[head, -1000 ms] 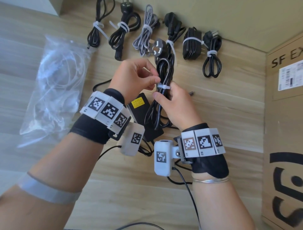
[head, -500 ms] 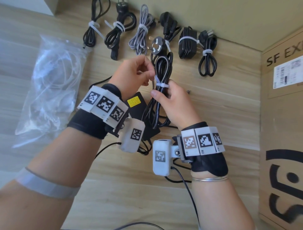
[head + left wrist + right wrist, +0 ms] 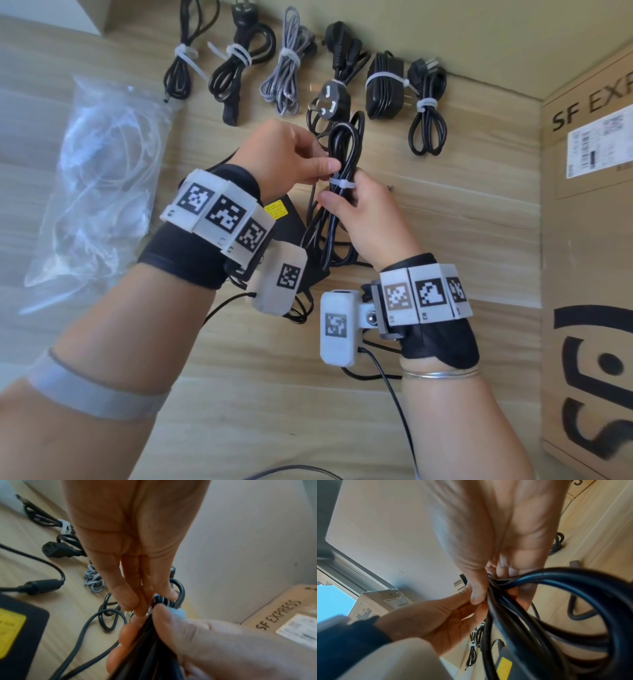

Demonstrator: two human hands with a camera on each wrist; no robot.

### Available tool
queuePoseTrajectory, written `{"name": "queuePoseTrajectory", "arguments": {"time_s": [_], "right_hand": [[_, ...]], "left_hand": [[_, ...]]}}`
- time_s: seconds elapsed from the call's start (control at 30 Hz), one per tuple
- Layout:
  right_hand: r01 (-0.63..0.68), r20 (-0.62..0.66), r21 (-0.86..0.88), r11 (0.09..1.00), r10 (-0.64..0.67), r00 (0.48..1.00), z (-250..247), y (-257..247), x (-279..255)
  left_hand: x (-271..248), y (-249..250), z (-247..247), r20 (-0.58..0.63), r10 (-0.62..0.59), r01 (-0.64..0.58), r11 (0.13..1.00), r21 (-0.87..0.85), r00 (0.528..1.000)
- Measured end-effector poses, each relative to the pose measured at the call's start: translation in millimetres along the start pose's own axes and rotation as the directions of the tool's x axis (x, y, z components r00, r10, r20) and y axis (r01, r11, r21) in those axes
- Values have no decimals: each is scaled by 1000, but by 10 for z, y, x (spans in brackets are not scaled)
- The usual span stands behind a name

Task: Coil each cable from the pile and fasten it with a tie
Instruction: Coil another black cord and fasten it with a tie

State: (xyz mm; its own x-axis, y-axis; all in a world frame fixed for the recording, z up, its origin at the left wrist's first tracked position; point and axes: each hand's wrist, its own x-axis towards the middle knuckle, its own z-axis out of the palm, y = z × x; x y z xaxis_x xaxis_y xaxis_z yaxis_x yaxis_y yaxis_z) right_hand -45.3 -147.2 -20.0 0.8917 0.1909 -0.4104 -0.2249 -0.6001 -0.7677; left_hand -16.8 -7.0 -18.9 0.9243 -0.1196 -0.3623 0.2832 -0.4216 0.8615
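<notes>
A black cable coil (image 3: pixel 344 150) hangs above the wooden table, bound at its middle by a white tie (image 3: pixel 342 183). My right hand (image 3: pixel 337 200) grips the coil just below the tie, thumb in front. My left hand (image 3: pixel 327 161) pinches at the tie on the coil's left side. In the left wrist view the left fingers (image 3: pixel 132 599) meet the right thumb (image 3: pixel 164 616) at the tie (image 3: pixel 177 612). The right wrist view shows the cable loops (image 3: pixel 573 588) close up. The cable runs down to a black adapter (image 3: pixel 284 219) with a yellow label on the table.
Several tied cable bundles lie in a row by the back wall, among them a grey braided one (image 3: pixel 284 82) and a black one (image 3: pixel 426 113). A clear plastic bag (image 3: pixel 102 178) lies at the left. A cardboard box (image 3: pixel 589 274) stands at the right.
Both hands keep their hold on the coil. The left fingers have shifted slightly at the tie, and the view has tilted a little.
</notes>
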Motion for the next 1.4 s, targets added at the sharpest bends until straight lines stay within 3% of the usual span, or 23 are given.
{"name": "queuePoseTrajectory", "arguments": {"time_s": [0.1,0.2,0.3,0.43,0.5,0.83,0.97,1.2,1.4], "right_hand": [[6,-18,-27,1000,-6,1000,-24,7,23],[-2,-23,-29,1000,1,1000,-45,30,16],[-5,-40,28,1000,6,999,-84,59,-21],[28,-49,39,999,-26,998,-158,53,-8],[36,-52,45,998,-34,998,-177,61,-7],[20,-44,31,999,-19,999,-208,107,-21],[40,-118,45,998,-34,992,-215,87,28],[25,-188,113,993,-3,982,-200,126,14],[24,-124,123,992,-9,992,-218,108,0]], "left_hand": [[44,36,4,-14,26,-24,986,162,1000],[90,47,25,63,-13,1,982,189,998],[111,52,76,112,-61,50,994,98,992],[105,51,103,134,-97,124,970,-211,986],[123,49,95,164,-109,152,950,-274,980],[178,139,127,213,-155,149,988,46,965],[130,160,220,188,-109,165,933,-318,976],[129,136,276,208,-122,205,874,-440,970],[147,127,213,180,-150,224,821,-525,972]]}}
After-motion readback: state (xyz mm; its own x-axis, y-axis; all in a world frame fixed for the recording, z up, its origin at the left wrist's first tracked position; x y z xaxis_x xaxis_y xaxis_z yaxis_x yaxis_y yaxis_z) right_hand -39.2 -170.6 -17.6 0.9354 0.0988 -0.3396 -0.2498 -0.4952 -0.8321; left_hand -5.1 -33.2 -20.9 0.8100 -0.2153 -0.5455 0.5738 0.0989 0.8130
